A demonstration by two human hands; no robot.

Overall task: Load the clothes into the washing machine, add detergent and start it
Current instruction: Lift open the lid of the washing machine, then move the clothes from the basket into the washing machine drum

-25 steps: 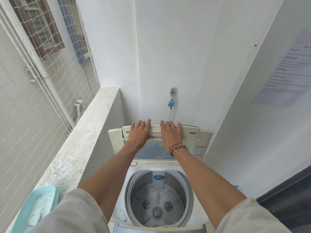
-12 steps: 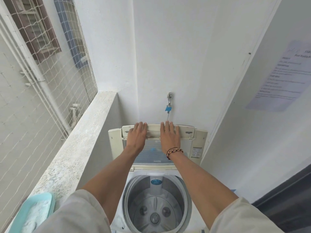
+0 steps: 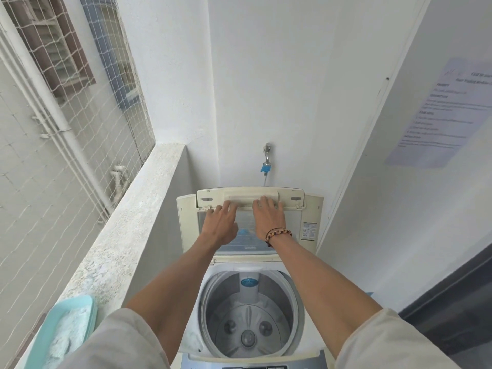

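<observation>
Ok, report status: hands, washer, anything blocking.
Both hands, left and right, flat on raised lid, nothing gripped. Drum empty, no clothes loaded. Opening unobstructed.

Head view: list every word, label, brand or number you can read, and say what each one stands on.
None can be read for certain.
Paper notice on the right wall: printed headings and lines, too blurred to read.
Small sticker on the washing machine's raised lid: fine print, too small.
Blue oval badge inside the drum: too small.
Strip at the lid window's lower edge: unreadable.

Raised lid (image 3: 250,225) behind drum (image 3: 247,315); ledge (image 3: 127,235) left.
</observation>
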